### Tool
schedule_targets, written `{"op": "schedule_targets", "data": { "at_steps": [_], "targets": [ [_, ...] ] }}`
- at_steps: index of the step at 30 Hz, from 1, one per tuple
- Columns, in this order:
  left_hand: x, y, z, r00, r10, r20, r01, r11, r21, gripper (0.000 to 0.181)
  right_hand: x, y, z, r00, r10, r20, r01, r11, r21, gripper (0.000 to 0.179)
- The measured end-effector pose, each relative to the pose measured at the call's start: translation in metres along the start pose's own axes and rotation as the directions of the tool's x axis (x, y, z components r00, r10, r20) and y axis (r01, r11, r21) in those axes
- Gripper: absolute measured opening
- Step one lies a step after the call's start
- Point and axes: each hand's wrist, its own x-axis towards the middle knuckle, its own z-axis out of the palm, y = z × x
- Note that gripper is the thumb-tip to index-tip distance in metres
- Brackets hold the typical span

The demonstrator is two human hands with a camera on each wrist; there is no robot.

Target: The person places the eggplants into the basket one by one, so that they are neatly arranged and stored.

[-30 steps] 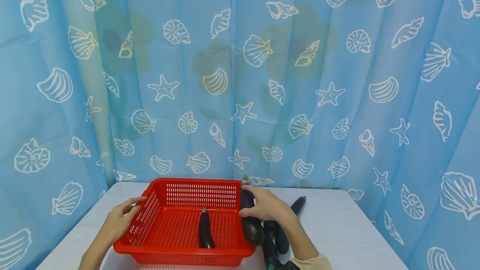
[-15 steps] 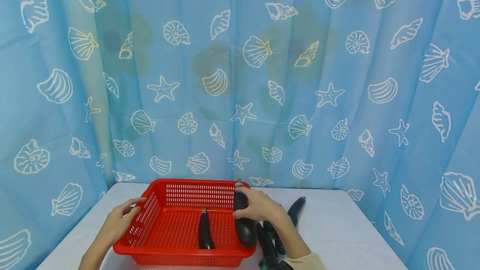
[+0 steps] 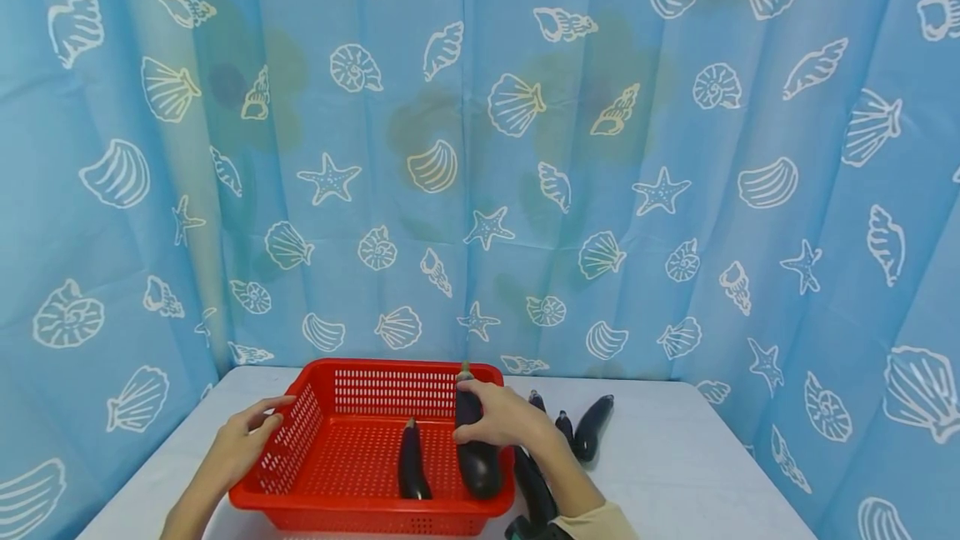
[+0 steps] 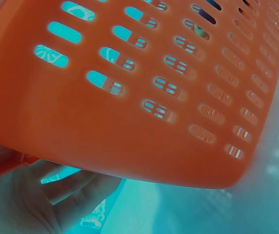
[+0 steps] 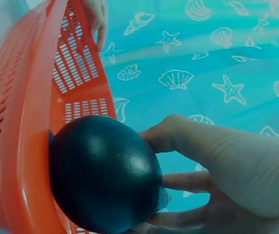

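Note:
My right hand (image 3: 501,415) holds a large, dark purple eggplant (image 3: 481,469) over the right end of the red perforated basket (image 3: 375,519). Fingers and thumb span its narrower upper part, and its round end points toward me. In the right wrist view, that glossy round end (image 5: 105,170) overlaps the basket's rim. A slimmer eggplant (image 3: 412,465) lies inside on the basket floor. At the left rim rests my left hand (image 3: 243,436), its fingers loosely extended; in the left wrist view, the basket wall (image 4: 105,126) partly hides these fingers (image 4: 76,187).
Several more eggplants lie on the white table (image 3: 675,457) right of the basket, one of them (image 3: 594,427) farthest out. My right forearm (image 3: 566,473) passes over part of this group. A blue shell-patterned curtain (image 3: 480,190) hangs behind and around the table.
My right hand has carried the large eggplant left, from over the basket's right rim to inside its outline. More of the eggplants on the table now show. The left hand stays at the rim.

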Motion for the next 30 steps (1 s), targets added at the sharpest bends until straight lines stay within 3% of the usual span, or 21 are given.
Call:
{"op": "schedule_targets", "data": {
  "at_steps": [11, 30],
  "targets": [
    [0.000, 0.000, 0.000, 1.000, -0.006, 0.000, 0.006, 1.000, -0.002, 0.043, 0.011, -0.002, 0.014, 1.000, -0.025, -0.018, 0.025, 0.999, -0.036, 0.074],
    [-0.003, 0.001, 0.000, 1.000, -0.011, 0.005, 0.011, 1.000, 0.008, 0.044, 0.020, -0.006, 0.040, 0.998, 0.063, -0.005, -0.063, 0.997, -0.035, 0.073]
  ]
}}
